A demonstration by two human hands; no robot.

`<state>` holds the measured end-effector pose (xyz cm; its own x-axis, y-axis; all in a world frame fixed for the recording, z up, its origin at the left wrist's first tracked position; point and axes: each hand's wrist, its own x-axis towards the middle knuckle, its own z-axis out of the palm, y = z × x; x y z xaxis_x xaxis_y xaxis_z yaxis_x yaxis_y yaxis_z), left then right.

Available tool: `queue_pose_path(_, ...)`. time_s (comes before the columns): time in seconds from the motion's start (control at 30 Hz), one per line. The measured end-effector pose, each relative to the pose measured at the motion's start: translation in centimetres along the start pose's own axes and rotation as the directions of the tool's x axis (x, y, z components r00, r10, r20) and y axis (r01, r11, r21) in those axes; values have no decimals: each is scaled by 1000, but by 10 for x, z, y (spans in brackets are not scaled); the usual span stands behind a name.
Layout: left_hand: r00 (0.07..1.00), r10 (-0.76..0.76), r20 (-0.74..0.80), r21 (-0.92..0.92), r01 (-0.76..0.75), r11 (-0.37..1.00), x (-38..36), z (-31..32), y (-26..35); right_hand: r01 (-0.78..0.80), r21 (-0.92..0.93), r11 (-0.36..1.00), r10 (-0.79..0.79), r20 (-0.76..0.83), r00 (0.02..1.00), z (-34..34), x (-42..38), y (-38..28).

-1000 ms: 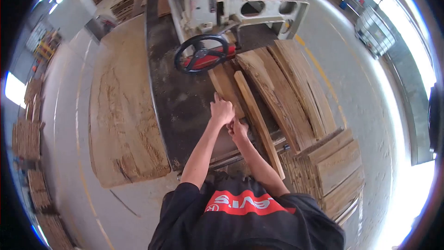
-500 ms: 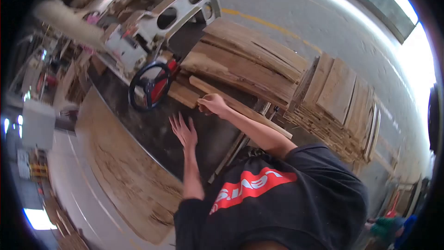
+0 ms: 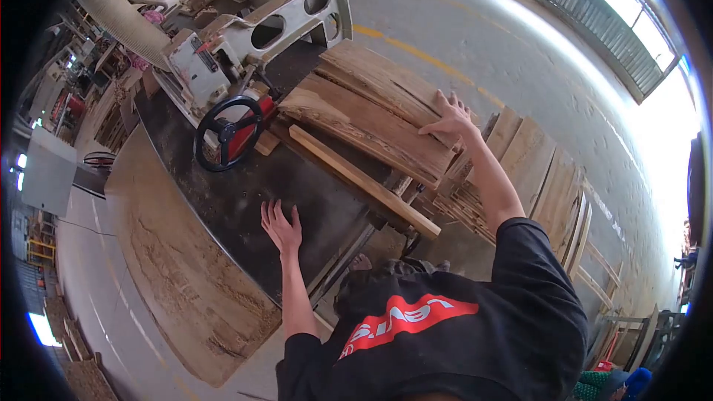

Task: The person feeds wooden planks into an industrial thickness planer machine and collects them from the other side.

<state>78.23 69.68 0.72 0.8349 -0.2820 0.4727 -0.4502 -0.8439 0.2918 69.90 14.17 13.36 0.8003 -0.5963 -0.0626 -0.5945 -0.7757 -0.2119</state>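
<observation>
My left hand (image 3: 282,232) lies with fingers stretched out over the dark machine table (image 3: 245,212). Out to the right, my right hand (image 3: 453,120) is spread over the near end of several rough planks (image 3: 364,108), its fingertips on the top board. Between my hands a long, narrow wooden strip (image 3: 364,182) runs along the table edge, and its near end sticks out past the edge. A short wooden block (image 3: 267,142) rests by the black handwheel (image 3: 226,134).
A saw machine with a pale frame (image 3: 297,18) stands at the table's far end. More boards (image 3: 531,152) are stacked at right. A sawdust-covered panel (image 3: 178,267) lies left of the table. A thick hose (image 3: 122,18) hangs at upper left.
My right hand has left the short block near the handwheel and moved right onto the planks, its fingers opening. My left hand stays over the table. The view has shifted slightly.
</observation>
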Motion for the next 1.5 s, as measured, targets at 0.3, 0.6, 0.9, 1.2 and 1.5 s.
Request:
queue_pose_path(0.3,998,-44,-50,38,46,998,-28,-4,19,-24,148,989,22,15,1000,-30,-80,-40)
queue_pose_path(0.6,963,-44,-264,-201,-10,980,-56,-20,85,-557,738,-380,-462,370,806,7,-170,12)
queue_pose_path(0.9,727,-30,686,-505,446,-739,-59,-96,240,-875,283,-392,-876,177,450,27,-311,-55)
queue_pose_path(1.2,706,-538,460,-870,478,-116,-101,-155,154,-272,924,267,-766,375,522,29,-303,-79)
queue_pose_path(1.5,652,-617,441,-771,628,112,-86,-143,181,280,868,410,-692,97,715,101,-367,-103)
